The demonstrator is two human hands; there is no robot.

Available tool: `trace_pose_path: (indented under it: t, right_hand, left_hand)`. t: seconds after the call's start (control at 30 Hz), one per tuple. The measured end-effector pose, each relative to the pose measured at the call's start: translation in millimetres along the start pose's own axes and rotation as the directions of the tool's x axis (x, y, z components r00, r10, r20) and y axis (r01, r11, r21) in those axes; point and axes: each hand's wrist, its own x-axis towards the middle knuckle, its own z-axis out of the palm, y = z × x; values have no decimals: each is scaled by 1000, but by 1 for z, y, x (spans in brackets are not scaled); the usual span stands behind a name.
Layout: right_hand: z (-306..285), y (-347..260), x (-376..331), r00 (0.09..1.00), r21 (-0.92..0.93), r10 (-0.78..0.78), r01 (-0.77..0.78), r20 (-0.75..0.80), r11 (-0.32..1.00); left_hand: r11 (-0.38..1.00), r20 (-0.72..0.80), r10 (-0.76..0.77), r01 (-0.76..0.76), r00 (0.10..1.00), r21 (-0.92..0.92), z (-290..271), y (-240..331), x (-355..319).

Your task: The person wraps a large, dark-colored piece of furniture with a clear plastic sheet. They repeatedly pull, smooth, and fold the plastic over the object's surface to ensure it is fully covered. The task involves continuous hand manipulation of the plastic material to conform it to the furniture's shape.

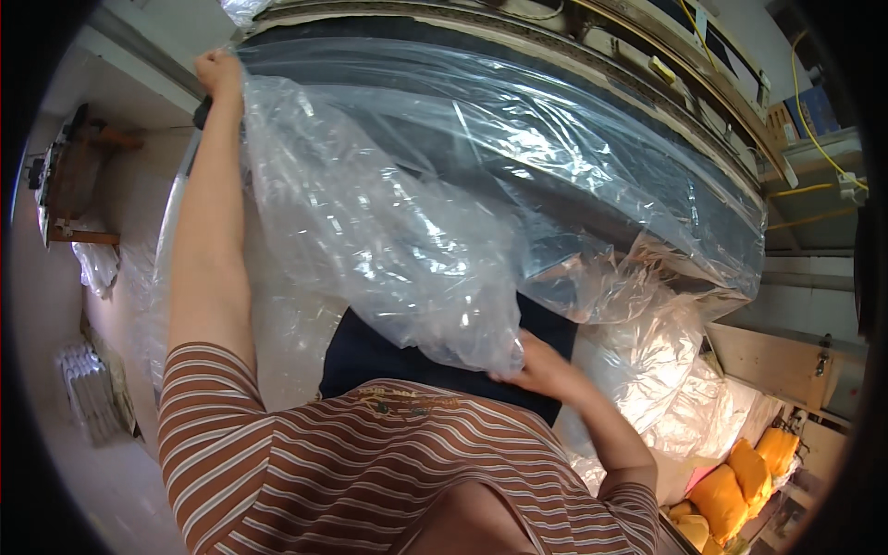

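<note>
A large sheet of clear plastic film [388, 222] stretches between my two hands and hangs in loose folds in front of me. My left hand [218, 72] is raised at the far left, its fingers closed on the film's edge. Close to my body on the right, my right hand [535, 368] grips the film's near end, some of its fingers hidden by the folds. More smooth film [564, 139] lies over a dark surface [444, 125] beyond, shiny with reflected light. Crumpled film [647, 333] bunches and hangs down to the right.
A long machine frame with rails [684, 92] runs along the far side. Yellow cables [814, 139] hang at the upper right. Orange packages [731, 495] sit at the lower right. A stack of white bundles [88, 384] stands at the left, below a wooden stand [88, 185].
</note>
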Motion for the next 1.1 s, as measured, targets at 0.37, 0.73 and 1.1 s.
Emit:
trace_pose_path:
  t: [0.37, 0.73, 1.1]
  right_hand:
    - [-136, -100, -6, 804, 785, 8, 582, -594, -210]
    - [89, 5, 54, 953, -376, 258, -300, -157, 877]
    - [-98, -85, -92, 351, 133, -225, 755, -909, 642]
  left_hand:
    - [994, 58, 111, -111, 992, -2, 8, -34, 19]
    - [991, 26, -75, 78, 997, -105, 14, 11, -17]
    - [933, 186, 349, -321, 918, -163, 25, -25, 13]
